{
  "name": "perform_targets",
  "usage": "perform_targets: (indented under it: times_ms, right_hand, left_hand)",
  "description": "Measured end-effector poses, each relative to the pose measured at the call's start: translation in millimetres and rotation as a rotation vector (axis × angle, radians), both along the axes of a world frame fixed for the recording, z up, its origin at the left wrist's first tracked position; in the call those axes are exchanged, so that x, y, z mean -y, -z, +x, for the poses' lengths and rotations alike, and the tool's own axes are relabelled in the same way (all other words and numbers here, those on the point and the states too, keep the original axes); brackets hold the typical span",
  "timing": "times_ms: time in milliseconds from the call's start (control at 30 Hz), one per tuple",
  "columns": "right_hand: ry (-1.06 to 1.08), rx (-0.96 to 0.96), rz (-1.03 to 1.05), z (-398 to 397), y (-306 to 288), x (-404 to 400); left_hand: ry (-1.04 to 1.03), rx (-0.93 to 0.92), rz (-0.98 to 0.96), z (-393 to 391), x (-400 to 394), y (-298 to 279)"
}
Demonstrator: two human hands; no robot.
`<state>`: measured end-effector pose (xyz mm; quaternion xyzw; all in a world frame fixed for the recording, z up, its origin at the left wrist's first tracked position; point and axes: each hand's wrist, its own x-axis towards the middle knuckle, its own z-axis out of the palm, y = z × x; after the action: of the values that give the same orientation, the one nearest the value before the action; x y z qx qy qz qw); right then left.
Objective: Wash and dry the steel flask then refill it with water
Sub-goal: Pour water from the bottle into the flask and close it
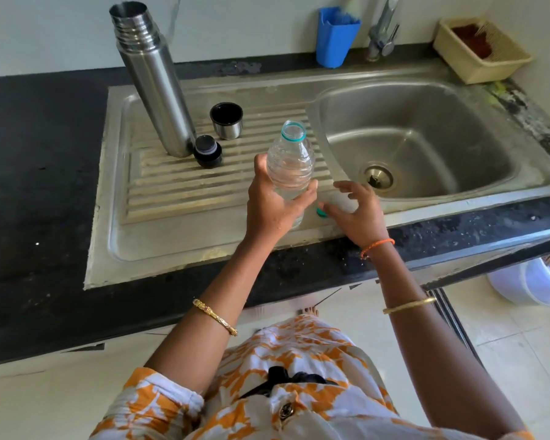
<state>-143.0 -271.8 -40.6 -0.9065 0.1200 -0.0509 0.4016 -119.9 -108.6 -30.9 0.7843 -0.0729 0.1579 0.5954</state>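
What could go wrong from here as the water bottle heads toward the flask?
The tall steel flask stands open on the ribbed drainboard, so a bump while pouring could tip it. Its mouth is narrow and the clear plastic water bottle is held by the left hand alone, so water may spill. The small teal bottle cap lies near the sink's front edge under the right hand and could get knocked off.
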Motion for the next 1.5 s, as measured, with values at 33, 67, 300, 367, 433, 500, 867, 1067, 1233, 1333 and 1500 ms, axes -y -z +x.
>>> perform_targets:
  times_ms: [33, 67, 300, 367, 433, 500, 867, 1067, 1233, 1333, 1500]
  right_hand:
    - [0.019, 0.077, 0.105, -3.7, -9.1, -2.8]
    - [0.034, 0.141, 0.219, -7.7, -20.1, -7.2]
    - [-0.362, 0.090, 0.352, 2.8, -51.9, -48.5]
    - [-0.352, 0.113, 0.357, 13.2, -41.0, -54.0]
    - [-0.300, 0.133, 0.346, 17.2, -28.6, -57.5]
    - [-0.253, 0.151, 0.363, 16.9, -18.5, -61.8]
    - [-0.156, 0.185, 0.472, 57.6, -33.5, -74.1]
    - [-0.238, 0.251, 0.449, 121.7, -88.2, -84.9]
    - [-0.331, 0.285, 0.382, 172.9, -118.1, -109.4]
    - [-0.359, 0.287, 0.318, 196.0, -121.7, -123.2]
    - [-0.403, 0.270, 0.189, 217.3, -123.7, -143.9]
  left_hand:
    - [0.013, 0.001, 0.006, 0.2, -1.0, -0.3]
    - [0.028, -0.014, 0.016, -0.3, -1.7, -0.4]
    - [0.208, -0.213, 0.228, 6.3, -18.9, 5.4]
    - [0.222, -0.224, 0.410, 10.4, -31.2, 2.2]
    - [0.240, -0.302, 0.427, 5.7, -48.7, -5.2]
    - [0.226, -0.332, 0.380, 4.4, -68.1, -7.9]
    - [-0.175, -0.142, 0.004, 39.7, -113.0, -29.1]
    - [-0.482, 0.071, 0.157, 97.9, -143.3, -61.0]
    - [-0.457, 0.018, 0.115, 136.9, -160.9, -75.4]
    - [-0.379, -0.015, 0.055, 154.8, -163.8, -78.2]
    - [-0.235, -0.030, -0.135, 167.3, -161.6, -69.2]
